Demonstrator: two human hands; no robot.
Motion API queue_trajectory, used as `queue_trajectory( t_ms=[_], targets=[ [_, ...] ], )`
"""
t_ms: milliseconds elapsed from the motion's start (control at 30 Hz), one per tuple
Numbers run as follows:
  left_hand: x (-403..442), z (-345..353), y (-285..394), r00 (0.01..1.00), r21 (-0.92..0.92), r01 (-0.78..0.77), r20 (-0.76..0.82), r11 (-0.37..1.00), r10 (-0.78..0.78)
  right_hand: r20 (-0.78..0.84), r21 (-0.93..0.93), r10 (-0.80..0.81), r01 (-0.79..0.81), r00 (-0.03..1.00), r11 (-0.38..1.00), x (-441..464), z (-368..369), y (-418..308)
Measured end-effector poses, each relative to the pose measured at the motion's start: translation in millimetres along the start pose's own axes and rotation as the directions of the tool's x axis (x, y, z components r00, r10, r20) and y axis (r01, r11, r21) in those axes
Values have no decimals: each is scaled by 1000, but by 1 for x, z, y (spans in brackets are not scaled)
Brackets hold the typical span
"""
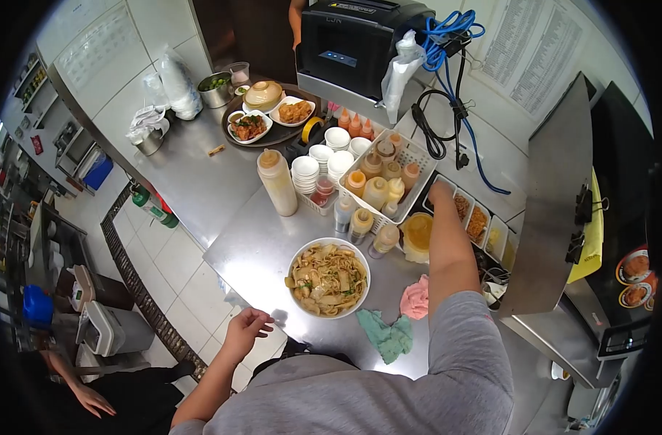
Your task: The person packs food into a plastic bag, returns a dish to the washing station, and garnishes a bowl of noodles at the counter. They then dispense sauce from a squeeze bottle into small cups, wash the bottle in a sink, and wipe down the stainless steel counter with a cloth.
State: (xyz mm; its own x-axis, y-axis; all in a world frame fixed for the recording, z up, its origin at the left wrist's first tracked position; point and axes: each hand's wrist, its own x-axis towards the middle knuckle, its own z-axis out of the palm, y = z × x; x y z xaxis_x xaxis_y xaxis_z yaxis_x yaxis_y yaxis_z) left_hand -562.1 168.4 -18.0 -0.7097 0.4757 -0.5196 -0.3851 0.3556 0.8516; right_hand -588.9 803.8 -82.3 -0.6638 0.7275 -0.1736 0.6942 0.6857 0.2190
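Okay, left grip [248, 331] is empty, fingers loosely spread near the table [244, 243] edge, nicely out of the way. Flat noodles [329, 279] sit right of it. Squeeze bottles [376, 193] crowd the right grip's left side, so I'd lift that forearm clear of the yellowish tub [416, 255] nearside. Right grip [440, 191] reaches over the end container; fingers hidden, can't tell if they're pinching. Orange crumbs [478, 222] lie just right of it, so go in straight, no dragging.

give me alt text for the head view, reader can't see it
The person's right hand reaches to a row of topping containers while the left hand hovers beside a bowl of noodles on a steel counter. Squeeze bottles and white cups stand beyond; a green cloth and a pink cloth lie nearer.
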Motion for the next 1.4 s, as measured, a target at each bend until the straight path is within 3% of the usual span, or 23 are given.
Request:
queue_trajectory(
  t_ms=[67,167,333,400,467,600,700,767,867,967,1033,1100,1133,1200,1400],
  targets=[
    [0,3,-1,1000,-8,8,-13,1000,-9,-16,103,-5,6,1000,995,3,7,3],
    [0,7,-1,1000,-15,16,-12,1000,-16,-115,587,303,-182,946,789,10,20,3],
    [-1,5,-5,1000,-15,25,-13,1000,-25,-174,609,306,-142,936,781,-7,2,-3],
    [0,2,-7,1000,-4,13,-6,1000,-13,-203,615,384,-188,901,766,-12,-6,-4],
    [1,0,-7,1000,-13,6,-16,1000,-6,-214,547,350,-185,912,817,-15,-15,0],
    [7,-5,-4,1000,5,-5,-13,1000,5,-395,556,355,-87,847,827,0,-13,24],
    [19,-9,-1,1000,11,-14,21,1000,14,-324,498,333,-140,886,856,-47,-52,33],
    [36,-13,-2,999,-14,-12,49,1000,13,-163,894,255,33,953,446,-108,-82,28],
    [81,-18,-9,1000,74,-29,4,997,29,-167,970,75,150,983,191,-220,-123,-22],
    [133,-20,13,984,232,-125,151,965,92,-114,930,-7,109,994,351,-294,-128,-88],
    [166,-14,34,960,262,-143,273,954,69,-360,779,-149,385,921,495,-318,-112,-122],
    [184,0,55,859,251,41,485,967,-163,-351,769,-125,362,928,526,-330,-98,-152],
    [194,2,58,841,267,33,513,963,-172,-355,754,-135,368,925,544,-337,-96,-164],
    [215,9,59,690,356,78,655,931,-308,-372,719,-99,355,923,597,-348,-104,-181],
    [242,17,47,628,323,138,703,936,-335,-427,699,116,245,897,672,-369,-120,-226]
  ],
)
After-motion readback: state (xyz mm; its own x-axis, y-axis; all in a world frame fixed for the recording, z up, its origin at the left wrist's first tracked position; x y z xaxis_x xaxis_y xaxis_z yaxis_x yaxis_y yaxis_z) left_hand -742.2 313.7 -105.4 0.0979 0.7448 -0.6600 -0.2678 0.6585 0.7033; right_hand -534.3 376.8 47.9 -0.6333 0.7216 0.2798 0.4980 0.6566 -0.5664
